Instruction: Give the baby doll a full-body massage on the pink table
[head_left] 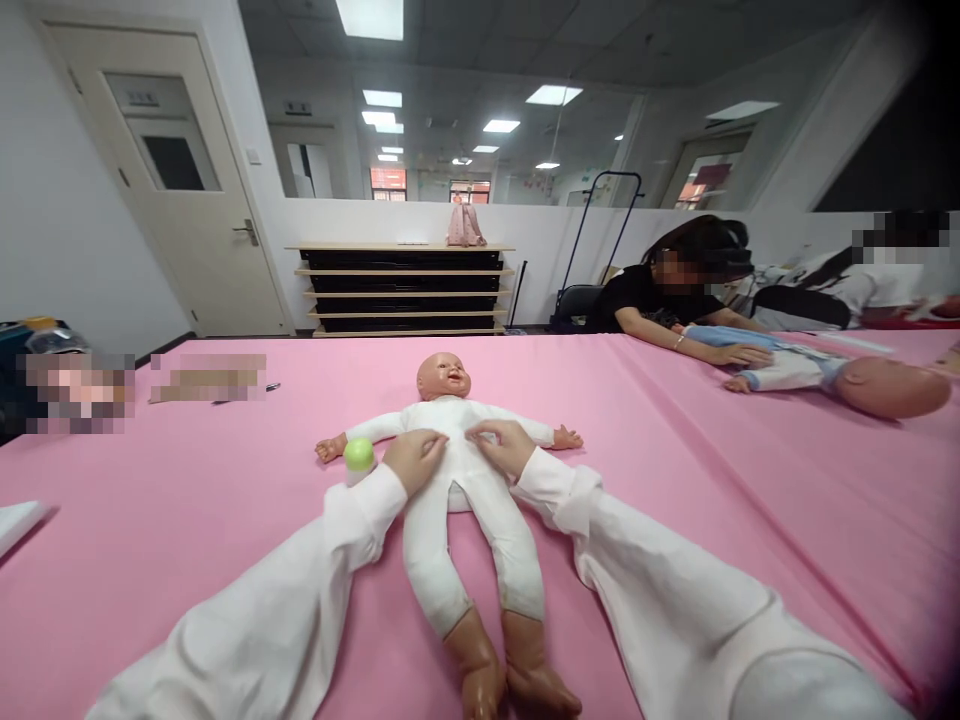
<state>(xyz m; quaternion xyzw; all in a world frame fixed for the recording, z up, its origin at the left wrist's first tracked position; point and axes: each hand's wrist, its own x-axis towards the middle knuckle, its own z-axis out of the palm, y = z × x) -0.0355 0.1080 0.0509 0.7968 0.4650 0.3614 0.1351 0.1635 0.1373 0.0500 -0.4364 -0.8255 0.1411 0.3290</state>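
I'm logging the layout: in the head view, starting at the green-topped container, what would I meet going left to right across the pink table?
Green-topped container, left hand, doll's chest, right hand, doll's hand, second doll.

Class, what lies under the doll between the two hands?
Pink cloth shows around the doll and between its legs, plus a white patch I cannot identify. Whatever its back covers is hidden.
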